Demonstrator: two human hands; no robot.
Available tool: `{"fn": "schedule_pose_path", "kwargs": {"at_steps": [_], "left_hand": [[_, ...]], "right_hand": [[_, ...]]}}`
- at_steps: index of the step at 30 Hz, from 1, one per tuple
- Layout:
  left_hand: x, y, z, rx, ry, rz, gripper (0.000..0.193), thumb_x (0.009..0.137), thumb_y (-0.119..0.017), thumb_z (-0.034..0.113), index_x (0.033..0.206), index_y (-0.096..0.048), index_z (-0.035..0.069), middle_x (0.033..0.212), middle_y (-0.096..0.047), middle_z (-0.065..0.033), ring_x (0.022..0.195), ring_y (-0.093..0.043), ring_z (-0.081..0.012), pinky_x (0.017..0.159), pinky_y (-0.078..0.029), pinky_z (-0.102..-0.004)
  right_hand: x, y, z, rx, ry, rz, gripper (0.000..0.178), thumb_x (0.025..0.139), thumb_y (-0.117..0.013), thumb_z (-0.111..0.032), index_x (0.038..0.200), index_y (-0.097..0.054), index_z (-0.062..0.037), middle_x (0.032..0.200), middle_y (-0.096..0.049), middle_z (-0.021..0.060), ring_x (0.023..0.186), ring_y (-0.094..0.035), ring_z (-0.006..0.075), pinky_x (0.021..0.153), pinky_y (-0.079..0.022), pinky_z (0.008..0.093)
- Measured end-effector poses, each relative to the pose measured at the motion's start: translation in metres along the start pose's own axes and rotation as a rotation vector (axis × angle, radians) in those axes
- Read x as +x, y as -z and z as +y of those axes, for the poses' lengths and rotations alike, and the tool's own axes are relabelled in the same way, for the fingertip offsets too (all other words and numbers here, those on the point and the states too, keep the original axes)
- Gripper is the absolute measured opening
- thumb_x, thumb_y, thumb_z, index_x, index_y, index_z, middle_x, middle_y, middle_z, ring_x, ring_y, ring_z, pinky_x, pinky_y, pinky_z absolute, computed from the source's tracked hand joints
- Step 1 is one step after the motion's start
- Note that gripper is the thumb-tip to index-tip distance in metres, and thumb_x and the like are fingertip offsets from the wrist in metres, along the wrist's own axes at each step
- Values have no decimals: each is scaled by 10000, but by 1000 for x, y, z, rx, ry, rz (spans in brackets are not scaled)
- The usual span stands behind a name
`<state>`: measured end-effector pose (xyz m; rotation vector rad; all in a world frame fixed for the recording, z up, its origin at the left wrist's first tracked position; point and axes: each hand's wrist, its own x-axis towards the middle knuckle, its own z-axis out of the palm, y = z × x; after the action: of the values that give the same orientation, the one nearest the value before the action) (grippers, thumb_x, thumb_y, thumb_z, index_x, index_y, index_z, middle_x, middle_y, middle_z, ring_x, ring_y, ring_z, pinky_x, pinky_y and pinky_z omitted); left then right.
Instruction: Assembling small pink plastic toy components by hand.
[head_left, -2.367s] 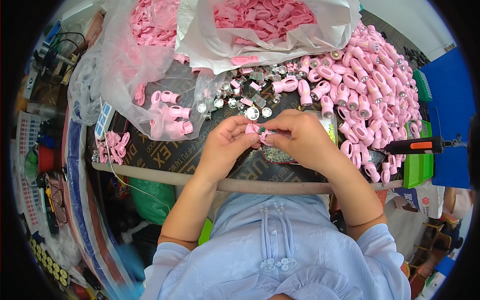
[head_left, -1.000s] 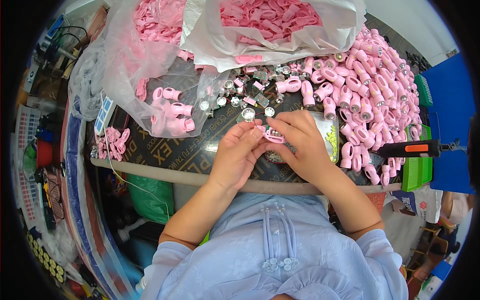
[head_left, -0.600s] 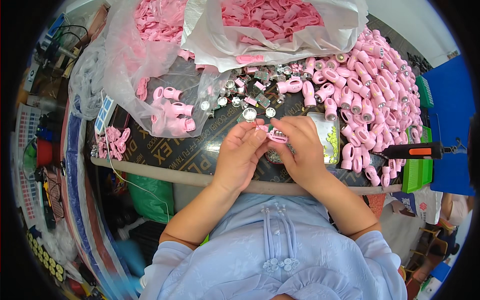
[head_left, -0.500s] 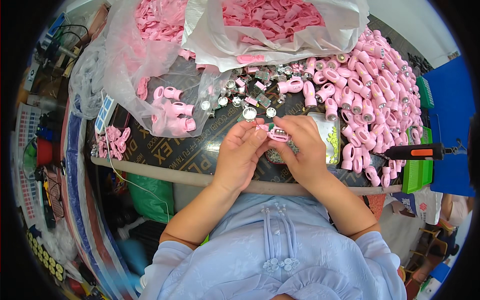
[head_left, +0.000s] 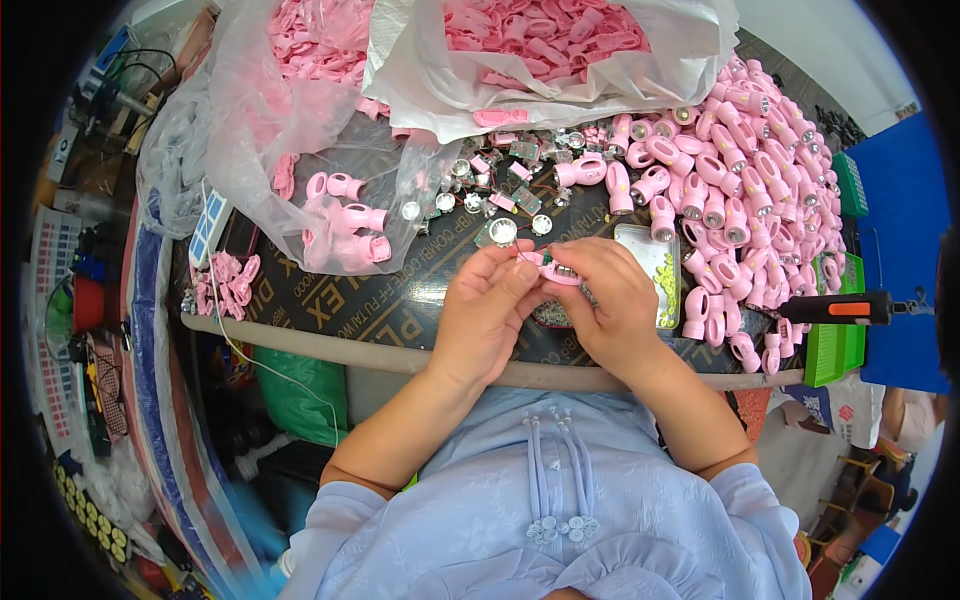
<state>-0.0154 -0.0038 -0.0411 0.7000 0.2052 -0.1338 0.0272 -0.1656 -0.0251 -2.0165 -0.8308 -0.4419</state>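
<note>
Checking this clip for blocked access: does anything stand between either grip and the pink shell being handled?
Nothing visible does. The left-hand grip and right-hand grip meet the pink shell directly, at opposite ends. The round reflector shows just beyond the left-hand grip, not between grip and shell.

Desk (head_left: 290, 285), dark top: bold tan capitals (head_left: 401, 322) in repeated slanting lines, smaller capitals of like colour between them; partly covered. White bag (head_left: 868, 398), below the desk's right end: dark purple panel (head_left: 818, 402) with pale characters, apparently cut off, too small to read surely; red emblem (head_left: 847, 412) beside it.
</note>
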Motion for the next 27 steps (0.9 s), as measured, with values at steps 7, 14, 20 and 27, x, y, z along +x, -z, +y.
{"fn": "schedule_pose_path", "kwargs": {"at_steps": [7, 14, 20, 27], "left_hand": [[0, -10, -10, 71, -75, 66, 287, 992, -592, 106, 1261, -530, 28, 1106, -645, -74, 997, -646, -174, 901, -534, -330], [13, 15, 13, 181, 138, -72, 280, 1022, -549, 162, 1260, -553, 15, 1083, -628, -65, 985, -660, -182, 827, -560, -312], [15, 10, 35, 257, 527, -321, 329, 1020, -552, 175, 1308, -516, 18, 1108, -624, -79, 925, -671, -181, 776, -580, -312], [19, 27, 42, 272, 353, -306, 429, 1006, -543, 110, 1409, -414, 39, 1166, -635, -129, 923, -675, -207, 773, -580, -328]], "right_hand": [[-7, -7, 3, -17, -30, 28, 330, 781, -751, -33, 1094, -648, -15, 1071, -678, 156, 984, -640, 357, 865, -527, 440], [3, 10, 3, 134, -139, -73, 359, 789, -728, 0, 1141, -665, -30, 1272, -621, 158, 1133, -606, 345, 945, -496, 410], [26, 25, 21, 133, 135, -281, 289, 775, -652, 95, 1028, -696, -38, 1139, -681, 148, 1013, -675, 294, 827, -552, 360], [25, 29, 19, 267, -210, -326, 107, 817, -744, -28, 906, -684, -27, 898, -653, 99, 821, -661, 217, 686, -533, 320]]}}
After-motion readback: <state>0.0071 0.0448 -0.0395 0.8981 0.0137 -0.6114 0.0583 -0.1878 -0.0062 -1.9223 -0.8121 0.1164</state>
